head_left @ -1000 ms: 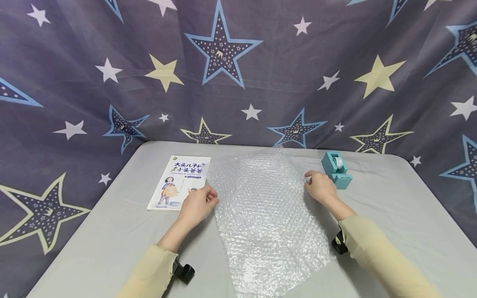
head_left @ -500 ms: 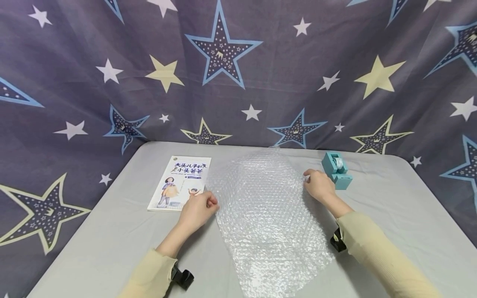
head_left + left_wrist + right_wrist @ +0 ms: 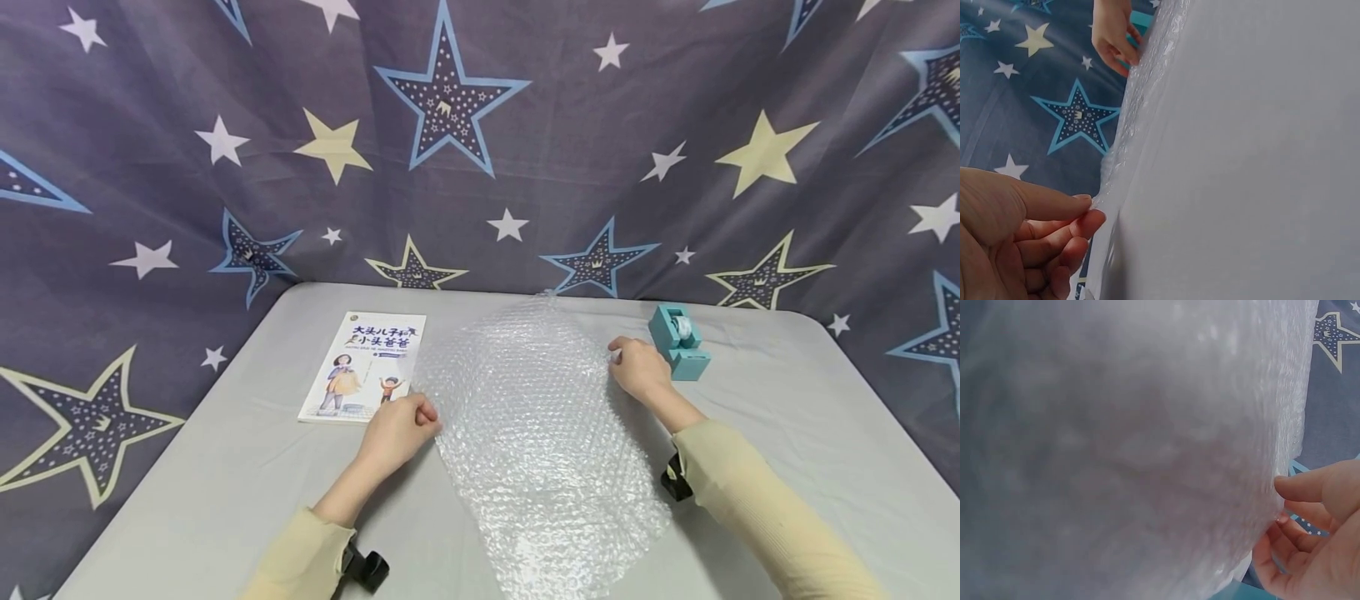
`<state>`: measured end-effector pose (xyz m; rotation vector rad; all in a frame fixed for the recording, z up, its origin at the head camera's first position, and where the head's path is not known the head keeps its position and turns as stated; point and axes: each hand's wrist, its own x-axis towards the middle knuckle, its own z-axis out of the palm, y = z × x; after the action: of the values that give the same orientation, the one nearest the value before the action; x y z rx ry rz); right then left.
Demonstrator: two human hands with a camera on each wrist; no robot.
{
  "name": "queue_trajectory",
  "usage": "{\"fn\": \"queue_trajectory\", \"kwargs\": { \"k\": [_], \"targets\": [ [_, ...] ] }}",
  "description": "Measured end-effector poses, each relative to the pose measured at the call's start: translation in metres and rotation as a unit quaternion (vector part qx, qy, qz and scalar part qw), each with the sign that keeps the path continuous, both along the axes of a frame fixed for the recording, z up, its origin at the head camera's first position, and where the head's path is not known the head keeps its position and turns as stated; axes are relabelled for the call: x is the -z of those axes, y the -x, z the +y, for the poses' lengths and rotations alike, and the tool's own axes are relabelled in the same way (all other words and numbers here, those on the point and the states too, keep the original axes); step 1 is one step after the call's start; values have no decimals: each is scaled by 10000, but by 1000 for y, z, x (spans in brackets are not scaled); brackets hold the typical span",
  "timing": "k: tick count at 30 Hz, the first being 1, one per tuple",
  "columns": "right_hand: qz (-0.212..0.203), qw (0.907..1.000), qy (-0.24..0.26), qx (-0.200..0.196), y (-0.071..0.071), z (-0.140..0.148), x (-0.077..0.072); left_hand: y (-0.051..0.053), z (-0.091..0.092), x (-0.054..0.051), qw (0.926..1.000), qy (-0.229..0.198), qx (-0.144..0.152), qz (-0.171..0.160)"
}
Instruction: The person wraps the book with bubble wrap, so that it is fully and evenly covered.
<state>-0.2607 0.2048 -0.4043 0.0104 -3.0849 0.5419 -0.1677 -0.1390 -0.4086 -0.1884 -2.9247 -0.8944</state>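
Observation:
A clear sheet of bubble wrap (image 3: 536,417) spans the middle of the table in the head view. My left hand (image 3: 399,429) pinches its left edge between thumb and fingers, beside the lower right corner of a white picture book (image 3: 360,367). On the opposite edge my right hand (image 3: 641,368) pinches the sheet, close to a teal tape dispenser (image 3: 678,342). The left wrist view shows the left hand's thumb and forefinger (image 3: 1088,209) meeting at the sheet's edge. In the right wrist view the bubble wrap (image 3: 1147,444) fills most of the picture, its edge held by the right hand (image 3: 1316,525).
The grey-covered table (image 3: 217,475) carries the book at its left and the dispenser at its right. A dark curtain (image 3: 555,158) with printed stars hangs behind the table and around its sides.
Both hands keep their pinch on the bubble wrap. The right hand has shifted slightly left, the left hand slightly down. The sheet's near end has moved right, and more of the book's picture shows.

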Motion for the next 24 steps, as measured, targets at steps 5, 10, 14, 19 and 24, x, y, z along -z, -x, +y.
{"fn": "queue_trajectory", "kwargs": {
  "k": [5,10,14,19,24],
  "targets": [
    [-7,10000,-1,-10,2,0,1,-1,0,1,9999,9,-48,-99],
    [-64,10000,-10,-10,3,-1,3,-2,0,3,9998,31,-133,-171],
    [-108,9999,-16,16,2,-1,3,-3,0,4,9994,55,-199,-293],
    [-110,9999,-6,24,1,-1,5,-4,1,3,9988,114,-229,-407],
    [-38,10000,-25,31,1,-1,7,-3,1,3,9984,306,-261,-406]
  ]
}}
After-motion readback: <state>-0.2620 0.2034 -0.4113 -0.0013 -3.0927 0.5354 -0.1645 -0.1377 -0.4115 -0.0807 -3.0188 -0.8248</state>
